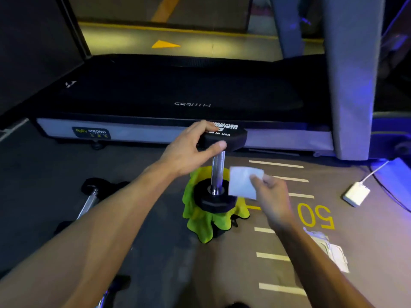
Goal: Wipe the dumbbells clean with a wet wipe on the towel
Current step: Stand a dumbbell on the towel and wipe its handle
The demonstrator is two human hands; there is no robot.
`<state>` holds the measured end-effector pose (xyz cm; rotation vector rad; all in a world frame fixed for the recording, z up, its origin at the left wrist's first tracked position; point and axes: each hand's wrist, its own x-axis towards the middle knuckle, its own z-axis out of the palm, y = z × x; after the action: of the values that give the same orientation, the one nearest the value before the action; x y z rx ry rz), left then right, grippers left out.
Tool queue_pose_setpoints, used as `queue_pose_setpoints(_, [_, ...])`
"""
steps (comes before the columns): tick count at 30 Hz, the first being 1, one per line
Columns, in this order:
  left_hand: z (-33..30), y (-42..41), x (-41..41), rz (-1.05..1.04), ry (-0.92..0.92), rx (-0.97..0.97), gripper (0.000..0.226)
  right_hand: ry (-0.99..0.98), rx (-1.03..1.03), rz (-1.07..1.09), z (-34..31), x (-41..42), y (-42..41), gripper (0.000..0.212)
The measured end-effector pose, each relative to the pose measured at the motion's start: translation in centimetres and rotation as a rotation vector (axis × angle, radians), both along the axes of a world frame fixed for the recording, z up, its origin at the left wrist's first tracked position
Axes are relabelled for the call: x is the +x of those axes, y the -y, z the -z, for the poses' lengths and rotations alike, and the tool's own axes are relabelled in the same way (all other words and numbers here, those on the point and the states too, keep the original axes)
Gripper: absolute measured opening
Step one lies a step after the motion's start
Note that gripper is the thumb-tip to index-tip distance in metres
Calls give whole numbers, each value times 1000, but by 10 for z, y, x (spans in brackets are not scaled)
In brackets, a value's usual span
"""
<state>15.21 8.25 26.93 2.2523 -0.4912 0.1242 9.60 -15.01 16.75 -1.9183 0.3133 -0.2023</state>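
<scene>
A black dumbbell (218, 170) with a chrome handle stands upright on a crumpled yellow-green towel (204, 221) on the gym floor. My left hand (189, 147) grips the rim of its upper head, thumb on the near edge. My right hand (270, 196) pinches a white wet wipe (243, 182) just right of the chrome handle, close to the lower head. A second dumbbell (89, 201) lies on the floor to the left, partly hidden behind my left forearm.
A black treadmill deck (178, 94) with a grey side rail runs across behind the dumbbell. A grey post (351, 85) rises at right. A white charger with cable (355, 194) and a pile of used wipes (329, 250) lie on the floor at right.
</scene>
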Motion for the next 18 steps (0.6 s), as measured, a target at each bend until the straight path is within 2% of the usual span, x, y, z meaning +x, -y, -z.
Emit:
queue_pose_setpoints(2, [2,2,1,-1,-14,-17,43,55,-38,131,1,3,5,52])
queue_pose_setpoints(4, [2,3,2,-7,-27,-28,37,58,-108,110,-1,4,-3,38])
queue_pose_setpoints(8, [6,4,9,-43,-32,-47,36,21,-145,-167,5,1,-37,13])
queue_pose_setpoints(12, [9,1,16,-106,-50,-72,34,166,-337,-370,11,-4,-42,16])
queue_pose_setpoints(16, [9,0,19,-114,-79,-110,34,187,-704,-567,4,11,-44,17])
queue_pose_setpoints(18, [9,1,20,-96,-82,-104,36,173,-866,-580,-1,18,-61,13])
